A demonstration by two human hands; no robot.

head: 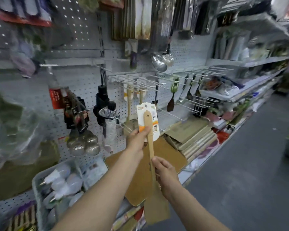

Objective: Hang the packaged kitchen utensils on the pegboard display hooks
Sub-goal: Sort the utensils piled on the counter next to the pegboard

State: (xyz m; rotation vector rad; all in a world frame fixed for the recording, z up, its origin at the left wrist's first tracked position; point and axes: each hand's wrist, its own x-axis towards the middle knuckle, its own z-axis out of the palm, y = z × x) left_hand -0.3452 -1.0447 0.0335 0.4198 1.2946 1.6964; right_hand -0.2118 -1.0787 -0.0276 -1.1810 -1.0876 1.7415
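Note:
A wooden spatula with a white and orange header card stands nearly upright in front of me, blade down. My left hand pinches the card and the upper handle. My right hand grips the handle lower down, just above the blade. White wire display hooks jut from the grey pegboard behind the card, above and a little beyond it. Two similar carded wooden utensils hang from those hooks.
Black umbrellas, metal strainers and a steel ladle hang on the board. Dark spatulas hang further right. Wooden cutting boards lie on the shelf below. A bin of light bulbs sits lower left. Grey aisle floor lies right.

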